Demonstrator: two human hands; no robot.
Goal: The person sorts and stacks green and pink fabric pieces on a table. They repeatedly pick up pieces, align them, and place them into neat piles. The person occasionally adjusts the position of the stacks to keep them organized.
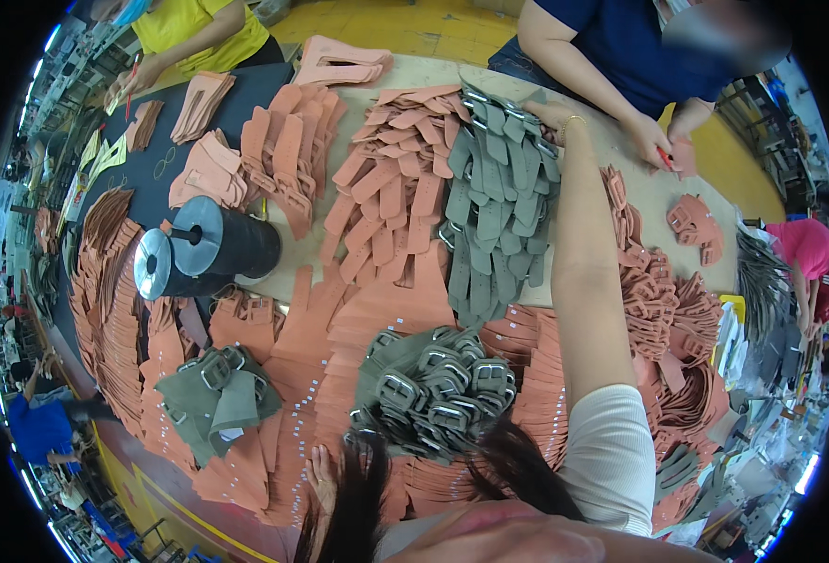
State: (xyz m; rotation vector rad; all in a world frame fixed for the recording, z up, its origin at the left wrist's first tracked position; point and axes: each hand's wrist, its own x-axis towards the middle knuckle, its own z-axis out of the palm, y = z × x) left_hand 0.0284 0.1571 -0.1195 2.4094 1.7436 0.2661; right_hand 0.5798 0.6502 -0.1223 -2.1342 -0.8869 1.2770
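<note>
My right arm reaches across the table, and my right hand (550,114) is at the far end of a long pile of dark green buckle straps (501,202). Its fingers stretch over the edge of that pile and look open; their tips are small in view. My left hand (322,477) lies at the near edge on stacked salmon-coloured pieces (307,413), fingers extended and partly covered by hair. Between my arms sits a heap of green straps with metal buckles (438,380). A smaller green bundle with a buckle (218,389) rests to its left.
Overlapping salmon straps (391,178) lie beside the green pile. Two black thread spools (232,239) stand at left. Salmon buckle straps (654,291) crowd the right. Across the table, one person in dark blue (611,56) holds a red tool; another wears yellow (189,33).
</note>
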